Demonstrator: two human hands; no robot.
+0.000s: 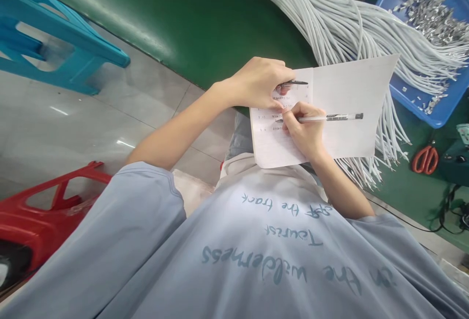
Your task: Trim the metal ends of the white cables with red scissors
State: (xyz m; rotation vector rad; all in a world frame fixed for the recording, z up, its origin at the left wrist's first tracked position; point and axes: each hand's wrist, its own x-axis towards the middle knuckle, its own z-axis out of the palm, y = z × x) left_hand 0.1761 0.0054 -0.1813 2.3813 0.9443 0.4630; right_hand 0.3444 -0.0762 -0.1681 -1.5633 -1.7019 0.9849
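Observation:
An open notebook (pixel 344 94) with handwritten lines on its left page lies across the table edge and above my lap. My right hand (pixel 306 126) grips a clear-barrelled pen (pixel 340 116), its tip against the written page. Curled over the upper part of that page, my left hand (pixel 262 82) has a slim black pen cap (pixel 298 82) sticking out between its fingers. The left thumb presses on the paper, close to my right fingertips. Part of the writing is hidden beneath the two hands.
A thick bundle of white cables (pixel 311 11) lies on the green table (pixel 176 11), partly behind the notebook. A blue tray (pixel 436 114) with small metal pieces is at right, near red-handled scissors (pixel 425 159). Blue (pixel 80 45) and red (pixel 32 216) stools stand left.

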